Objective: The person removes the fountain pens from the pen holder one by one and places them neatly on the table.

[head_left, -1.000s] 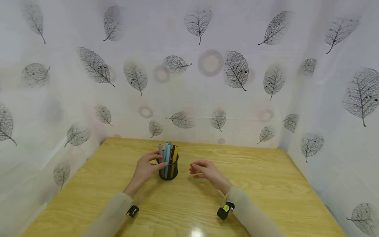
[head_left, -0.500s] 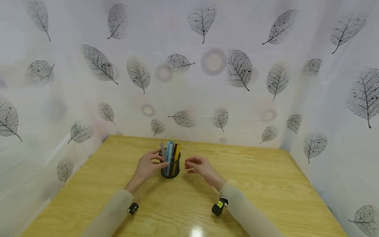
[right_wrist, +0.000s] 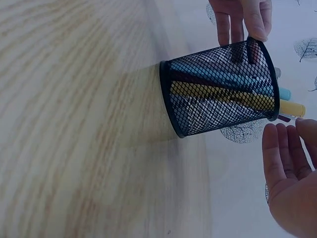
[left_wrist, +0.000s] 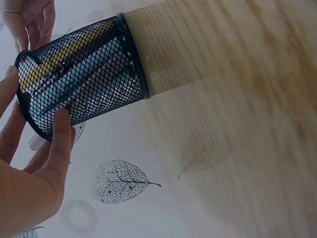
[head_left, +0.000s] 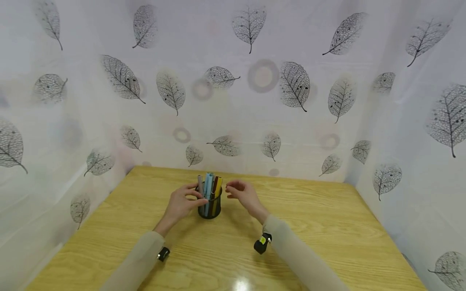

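Observation:
A black mesh pen holder (head_left: 209,211) stands upright on the wooden table, with several markers in it: light blue ones (head_left: 208,184), a yellow one (head_left: 218,186), a grey one (head_left: 200,184) and a dark red one. My left hand (head_left: 182,204) holds the holder's left side near the rim, thumb in front and fingers behind, as the left wrist view shows on the mesh (left_wrist: 84,74). Just right of the rim is my right hand (head_left: 245,196), its fingers loosely bent. In the right wrist view its thumb and fingertips are close to the yellow marker (right_wrist: 292,108), apparently gripping nothing.
The wooden table (head_left: 320,226) spreads out on both sides of the pen holder. A pale curtain (head_left: 233,113) with a leaf print rises behind the table and at its left and right sides. Both sleeved wrists wear small black cameras (head_left: 260,245).
My right hand has moved left and then farther back, from the table's middle to beside the holder's rim. My left hand keeps its hold. The head view has shifted slightly.

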Demonstrator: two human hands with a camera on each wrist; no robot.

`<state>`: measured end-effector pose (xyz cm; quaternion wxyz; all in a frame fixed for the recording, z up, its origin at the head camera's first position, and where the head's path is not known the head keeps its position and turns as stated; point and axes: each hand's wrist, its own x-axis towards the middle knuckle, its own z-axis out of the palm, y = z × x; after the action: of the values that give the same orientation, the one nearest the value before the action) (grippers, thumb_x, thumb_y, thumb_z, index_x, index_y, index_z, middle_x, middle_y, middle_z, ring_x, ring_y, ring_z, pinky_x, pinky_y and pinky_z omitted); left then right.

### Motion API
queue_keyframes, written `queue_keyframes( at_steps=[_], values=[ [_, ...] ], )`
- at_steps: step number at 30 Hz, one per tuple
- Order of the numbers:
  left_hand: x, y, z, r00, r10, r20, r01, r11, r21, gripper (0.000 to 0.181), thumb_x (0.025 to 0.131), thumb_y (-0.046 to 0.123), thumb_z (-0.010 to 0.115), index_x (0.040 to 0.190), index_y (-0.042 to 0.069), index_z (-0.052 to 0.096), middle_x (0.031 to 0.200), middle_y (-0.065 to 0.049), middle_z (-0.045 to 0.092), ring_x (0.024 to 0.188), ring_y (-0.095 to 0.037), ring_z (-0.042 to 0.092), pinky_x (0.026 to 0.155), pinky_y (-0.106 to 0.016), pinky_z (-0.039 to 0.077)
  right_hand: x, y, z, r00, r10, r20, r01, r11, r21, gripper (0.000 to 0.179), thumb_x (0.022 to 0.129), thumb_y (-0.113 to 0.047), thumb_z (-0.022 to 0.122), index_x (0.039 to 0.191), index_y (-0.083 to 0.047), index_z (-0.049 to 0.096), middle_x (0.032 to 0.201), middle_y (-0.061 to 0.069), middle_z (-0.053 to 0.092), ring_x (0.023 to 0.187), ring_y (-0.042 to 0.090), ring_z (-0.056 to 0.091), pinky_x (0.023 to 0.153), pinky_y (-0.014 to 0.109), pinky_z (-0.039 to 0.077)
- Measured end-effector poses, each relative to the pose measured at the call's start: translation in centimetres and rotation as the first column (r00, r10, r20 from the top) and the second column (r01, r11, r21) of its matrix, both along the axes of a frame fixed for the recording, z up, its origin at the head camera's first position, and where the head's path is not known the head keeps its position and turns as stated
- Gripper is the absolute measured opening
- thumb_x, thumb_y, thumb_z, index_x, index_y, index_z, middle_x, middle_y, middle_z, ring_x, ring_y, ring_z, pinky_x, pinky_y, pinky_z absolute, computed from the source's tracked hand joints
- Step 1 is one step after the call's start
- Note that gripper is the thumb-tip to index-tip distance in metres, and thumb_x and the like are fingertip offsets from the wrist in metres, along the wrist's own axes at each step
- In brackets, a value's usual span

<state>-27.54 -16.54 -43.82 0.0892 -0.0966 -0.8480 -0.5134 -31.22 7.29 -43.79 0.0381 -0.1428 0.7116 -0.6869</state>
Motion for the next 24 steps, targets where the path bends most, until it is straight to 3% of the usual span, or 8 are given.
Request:
queue_keyframes(
  at_steps=[2, 6, 13, 19, 24],
  values=[
    [-0.2, 0.1, 0.0, 1.0, -0.003, -0.012, 0.003, 1.0, -0.011, 0.024, 0.074, 0.03, 0.086, 0.08, 0.009, 0.076, 0.143, -0.013, 0.054, 0.127, -0.036, 0.054, 0.082, -0.034, 0.061, 0.0, 0.2, 0.7, 1.0, 0.003, 0.001, -0.003, 1.0, 0.002, 0.024, 0.096, -0.007, 0.062, 0.116, 0.006, 0.063, 0.11, 0.018, 0.067, 0.107, 0.036, 0.065, 0.086, 0.038, 0.061],
    [-0.1, 0.1, 0.1, 1.0, -0.011, -0.013, 0.01, 0.999, -0.033, 0.021, 0.076, 0.03, 0.085, 0.08, 0.011, 0.076, 0.144, -0.013, 0.052, 0.124, -0.036, 0.056, 0.082, -0.037, 0.061, -0.7, 0.0, 0.8, 0.999, 0.028, -0.021, -0.028, 0.999, 0.015, 0.03, 0.097, -0.009, 0.061, 0.122, 0.008, 0.061, 0.117, 0.026, 0.063, 0.11, 0.039, 0.063, 0.089, 0.043, 0.06],
    [0.4, -0.4, 0.0, 1.0, 0.008, -0.02, -0.011, 0.994, -0.113, 0.021, 0.077, 0.034, 0.084, 0.079, 0.015, 0.077, 0.144, -0.013, 0.053, 0.136, -0.04, 0.043, 0.103, -0.057, 0.046, -1.5, -0.8, 0.6, 0.992, 0.069, -0.102, -0.064, 0.996, 0.057, 0.039, 0.098, -0.015, 0.061, 0.134, 0.001, 0.056, 0.134, 0.021, 0.058, 0.115, 0.032, 0.063, 0.087, 0.037, 0.06],
    [0.2, 0.1, -0.1, 0.999, 0.015, -0.031, -0.019, 0.994, -0.109, 0.021, 0.077, 0.033, 0.084, 0.081, 0.014, 0.077, 0.143, -0.013, 0.054, 0.136, -0.039, 0.044, 0.103, -0.053, 0.048, -1.2, -1.1, 1.3, 0.99, 0.082, -0.119, -0.068, 0.991, 0.12, 0.039, 0.1, -0.013, 0.057, 0.138, -0.004, 0.055, 0.138, 0.014, 0.057, 0.121, 0.031, 0.06, 0.087, 0.036, 0.06],
    [0.3, 0.3, 0.0, 0.999, 0.036, -0.019, -0.038, 0.997, -0.071, 0.018, 0.076, 0.029, 0.085, 0.079, 0.013, 0.077, 0.144, -0.013, 0.054, 0.129, -0.038, 0.052, 0.086, -0.042, 0.059, -1.3, -1.3, 1.5, 0.99, 0.074, -0.119, -0.056, 0.988, 0.147, 0.032, 0.099, -0.011, 0.058, 0.131, -0.007, 0.061, 0.133, 0.014, 0.06, 0.112, 0.03, 0.064, 0.084, 0.036, 0.061]
  ],
)
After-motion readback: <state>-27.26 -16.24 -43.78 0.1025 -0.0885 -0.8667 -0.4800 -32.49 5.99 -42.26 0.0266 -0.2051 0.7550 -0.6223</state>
